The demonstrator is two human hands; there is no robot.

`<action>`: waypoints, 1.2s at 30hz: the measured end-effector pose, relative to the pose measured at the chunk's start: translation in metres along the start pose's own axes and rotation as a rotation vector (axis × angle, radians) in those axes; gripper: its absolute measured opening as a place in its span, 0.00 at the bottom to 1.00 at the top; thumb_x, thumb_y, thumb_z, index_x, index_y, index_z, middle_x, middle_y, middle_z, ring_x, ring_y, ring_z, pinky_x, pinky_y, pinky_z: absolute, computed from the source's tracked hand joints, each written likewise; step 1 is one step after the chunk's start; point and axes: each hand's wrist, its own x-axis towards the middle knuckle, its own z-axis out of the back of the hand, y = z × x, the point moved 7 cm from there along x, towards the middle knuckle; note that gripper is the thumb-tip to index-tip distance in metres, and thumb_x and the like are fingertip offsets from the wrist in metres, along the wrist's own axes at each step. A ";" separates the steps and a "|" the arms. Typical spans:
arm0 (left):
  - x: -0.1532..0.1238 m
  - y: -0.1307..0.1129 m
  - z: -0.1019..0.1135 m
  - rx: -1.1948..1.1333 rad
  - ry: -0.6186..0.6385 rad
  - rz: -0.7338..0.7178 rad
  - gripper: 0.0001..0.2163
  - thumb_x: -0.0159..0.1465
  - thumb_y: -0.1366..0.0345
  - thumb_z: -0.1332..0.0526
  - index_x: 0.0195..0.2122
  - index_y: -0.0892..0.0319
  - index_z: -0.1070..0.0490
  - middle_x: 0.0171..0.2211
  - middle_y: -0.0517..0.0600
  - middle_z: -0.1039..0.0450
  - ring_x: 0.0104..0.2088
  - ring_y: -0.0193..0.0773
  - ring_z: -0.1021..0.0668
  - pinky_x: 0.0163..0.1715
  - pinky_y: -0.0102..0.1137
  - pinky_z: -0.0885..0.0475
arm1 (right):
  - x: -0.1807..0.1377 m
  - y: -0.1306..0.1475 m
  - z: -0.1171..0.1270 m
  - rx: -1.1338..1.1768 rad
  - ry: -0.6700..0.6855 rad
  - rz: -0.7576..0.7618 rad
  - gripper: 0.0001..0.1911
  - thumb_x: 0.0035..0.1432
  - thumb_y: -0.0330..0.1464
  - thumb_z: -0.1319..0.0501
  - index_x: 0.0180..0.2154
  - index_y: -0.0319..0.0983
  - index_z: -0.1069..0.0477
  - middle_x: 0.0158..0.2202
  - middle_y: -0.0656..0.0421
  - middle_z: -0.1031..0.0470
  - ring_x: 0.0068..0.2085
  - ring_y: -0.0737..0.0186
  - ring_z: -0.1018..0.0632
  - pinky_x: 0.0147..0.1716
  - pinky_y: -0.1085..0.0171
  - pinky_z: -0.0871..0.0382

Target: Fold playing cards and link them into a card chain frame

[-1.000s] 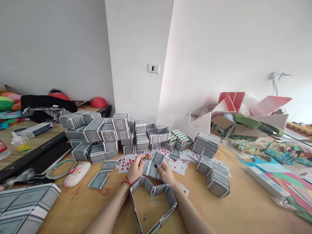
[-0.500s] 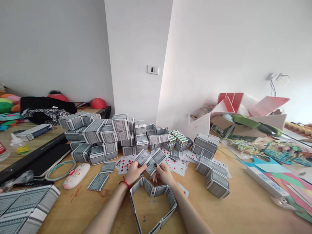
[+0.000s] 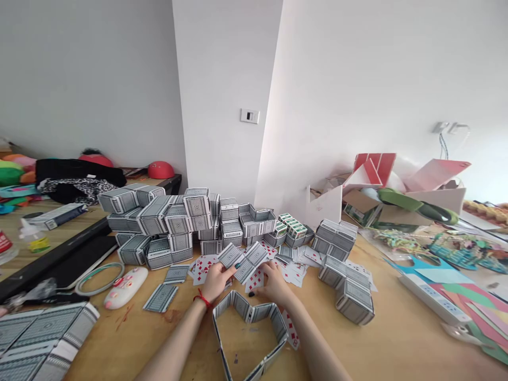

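My left hand pinches the left side of a V-shaped panel of joined playing cards, backs facing up. Just right of the panel, my right hand is low over the table with thumb and fingers apart. Beneath and beside it lie face-up red-suited cards; whether a fingertip touches one is hard to tell. Between my forearms stands a heart-shaped frame of folded cards, hollow, with the table showing inside.
Stacked card blocks rise at the back left, with more card blocks at the right. A white mouse-shaped case and loose face-down cards lie left. A power strip sits far right.
My right hand has let go of the panel and moved right, its fingers spreading. The panel stays in my left hand. A face-up card beside my right forearm now lies nearer to me.
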 end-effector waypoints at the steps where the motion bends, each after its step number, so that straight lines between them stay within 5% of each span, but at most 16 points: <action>1: 0.000 0.000 0.000 0.013 0.005 -0.001 0.11 0.49 0.58 0.41 0.18 0.61 0.35 0.15 0.44 0.35 0.17 0.32 0.33 0.18 0.26 0.39 | 0.001 -0.001 -0.002 -0.009 0.009 -0.022 0.36 0.28 0.40 0.31 0.45 0.41 0.34 0.44 0.54 0.37 0.46 0.51 0.37 0.43 0.59 0.42; 6: 0.001 0.004 0.001 0.011 -0.022 0.012 0.12 0.48 0.58 0.39 0.16 0.61 0.36 0.13 0.43 0.38 0.16 0.31 0.34 0.17 0.26 0.41 | 0.002 -0.009 -0.005 -0.045 0.015 -0.114 0.38 0.23 0.39 0.30 0.41 0.38 0.35 0.41 0.54 0.39 0.44 0.51 0.37 0.40 0.60 0.41; 11: 0.003 0.007 0.000 -0.167 -0.007 0.007 0.12 0.48 0.58 0.38 0.25 0.62 0.32 0.20 0.47 0.29 0.20 0.33 0.29 0.20 0.27 0.34 | 0.002 -0.012 0.000 -0.018 -0.077 -0.132 0.33 0.20 0.37 0.30 0.33 0.36 0.36 0.38 0.55 0.38 0.39 0.56 0.36 0.36 0.62 0.40; 15: 0.004 0.015 0.000 -0.276 0.017 0.088 0.13 0.47 0.58 0.36 0.28 0.62 0.32 0.23 0.48 0.27 0.20 0.34 0.27 0.19 0.29 0.31 | 0.003 -0.015 0.009 0.148 -0.152 -0.112 0.16 0.31 0.37 0.33 0.21 0.38 0.38 0.24 0.63 0.38 0.27 0.66 0.36 0.25 0.68 0.43; 18: 0.004 0.020 0.000 -0.417 0.022 0.135 0.14 0.44 0.62 0.34 0.30 0.62 0.32 0.27 0.50 0.25 0.23 0.36 0.24 0.22 0.31 0.27 | 0.001 -0.022 0.014 0.404 -0.175 -0.133 0.18 0.42 0.42 0.38 0.15 0.38 0.41 0.15 0.67 0.45 0.19 0.70 0.41 0.19 0.69 0.49; 25: 0.004 0.021 0.002 -0.618 -0.055 0.152 0.13 0.42 0.68 0.32 0.28 0.63 0.32 0.28 0.50 0.25 0.28 0.39 0.22 0.27 0.33 0.24 | -0.006 -0.023 0.006 1.161 -0.133 -0.234 0.18 0.41 0.45 0.37 0.28 0.39 0.35 0.17 0.65 0.35 0.15 0.69 0.34 0.12 0.71 0.44; 30: 0.004 0.021 0.006 -0.657 -0.101 0.127 0.12 0.42 0.68 0.32 0.27 0.65 0.31 0.27 0.50 0.25 0.26 0.38 0.23 0.28 0.34 0.24 | -0.005 -0.009 -0.006 1.231 -0.096 -0.206 0.20 0.39 0.42 0.34 0.33 0.38 0.35 0.22 0.62 0.30 0.21 0.63 0.27 0.16 0.66 0.33; 36: 0.005 0.021 0.009 -0.664 -0.136 0.131 0.12 0.41 0.68 0.32 0.26 0.65 0.31 0.27 0.50 0.25 0.27 0.37 0.23 0.29 0.33 0.24 | -0.005 -0.010 -0.002 1.216 -0.167 -0.201 0.20 0.40 0.43 0.35 0.33 0.38 0.35 0.22 0.63 0.30 0.19 0.67 0.28 0.15 0.68 0.33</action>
